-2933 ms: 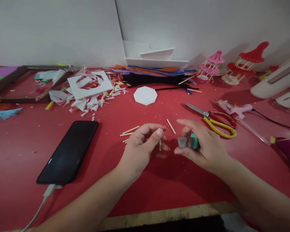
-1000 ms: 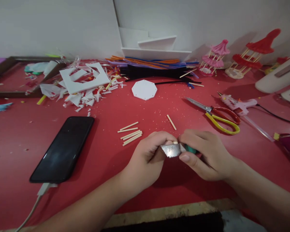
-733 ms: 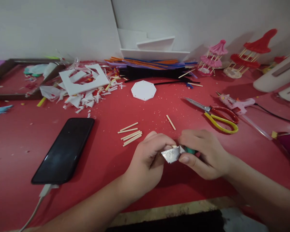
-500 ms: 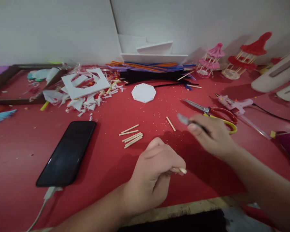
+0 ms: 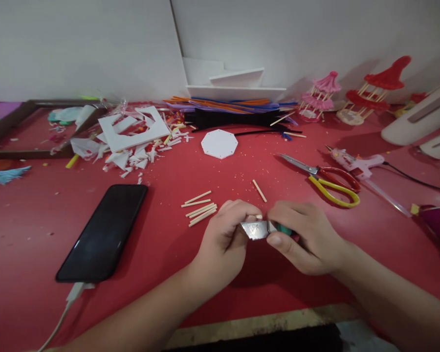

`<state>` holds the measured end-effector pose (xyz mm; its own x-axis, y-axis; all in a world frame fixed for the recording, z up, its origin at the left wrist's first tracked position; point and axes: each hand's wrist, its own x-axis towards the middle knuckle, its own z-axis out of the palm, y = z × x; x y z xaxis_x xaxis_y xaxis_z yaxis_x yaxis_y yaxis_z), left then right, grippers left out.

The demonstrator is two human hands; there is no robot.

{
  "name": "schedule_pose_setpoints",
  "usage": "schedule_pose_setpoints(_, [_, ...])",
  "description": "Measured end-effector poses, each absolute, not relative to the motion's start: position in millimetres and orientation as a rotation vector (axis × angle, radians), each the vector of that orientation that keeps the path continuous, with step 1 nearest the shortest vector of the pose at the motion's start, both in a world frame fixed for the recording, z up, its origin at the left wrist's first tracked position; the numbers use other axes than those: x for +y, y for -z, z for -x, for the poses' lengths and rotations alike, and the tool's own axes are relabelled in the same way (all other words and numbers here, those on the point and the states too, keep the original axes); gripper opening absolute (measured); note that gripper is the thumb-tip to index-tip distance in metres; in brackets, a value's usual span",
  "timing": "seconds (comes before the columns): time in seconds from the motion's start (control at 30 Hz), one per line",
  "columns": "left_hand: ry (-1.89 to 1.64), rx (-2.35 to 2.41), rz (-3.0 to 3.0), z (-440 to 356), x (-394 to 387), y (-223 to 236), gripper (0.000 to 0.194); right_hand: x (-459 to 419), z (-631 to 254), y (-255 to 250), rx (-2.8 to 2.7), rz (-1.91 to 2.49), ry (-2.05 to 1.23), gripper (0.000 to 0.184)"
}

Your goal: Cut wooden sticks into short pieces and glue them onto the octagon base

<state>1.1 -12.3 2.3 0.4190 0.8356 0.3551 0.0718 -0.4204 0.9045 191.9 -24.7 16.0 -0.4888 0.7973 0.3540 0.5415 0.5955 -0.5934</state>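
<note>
My left hand (image 5: 223, 239) is closed round a short wooden stick (image 5: 259, 216); only its pale tip shows past the fingers. In my right hand (image 5: 308, 237) is a utility knife (image 5: 255, 230) with a green handle, mostly covered by the fingers. Its wide silver blade lies across the front of my left fingers, close to the stick's tip. Whether the edge touches the wood I cannot tell. Several cut sticks (image 5: 201, 211) lie in a small group left of my hands, and a single stick (image 5: 259, 190) lies just beyond them.
Scissors (image 5: 319, 178) and a pink glue gun (image 5: 357, 162) lie to the right. A phone (image 5: 104, 232) on a cable is at the left. Farther back are a white octagonal board (image 5: 219, 143), foam scraps (image 5: 135, 129), pipe cleaners (image 5: 231, 104) and small tiered models (image 5: 374, 90).
The knife first came to the stick in my left hand. Half a second ago my right hand had swung it away to the right; now the blade is back against the left fingers.
</note>
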Motion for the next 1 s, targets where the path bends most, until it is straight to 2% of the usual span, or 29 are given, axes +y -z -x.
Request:
schedule_pose_setpoints(0.23, [-1.06,0.783,-1.807,-1.7,-13.5,-5.1,0.021,-23.1,-194.2,-19.8,-2.22,1.049,-0.538,0.03])
schedule_pose_setpoints(0.83, [-1.053,0.778,-1.828,0.2,-12.9,-5.6,0.026,-22.8,-197.0,-19.2,-2.253,1.022,-0.626,0.029])
schedule_pose_setpoints(1.0, [-1.074,0.686,-1.928,2.5,-12.1,-9.1,0.022,-24.1,-195.9,-19.8,-2.249,0.963,-0.669,0.035])
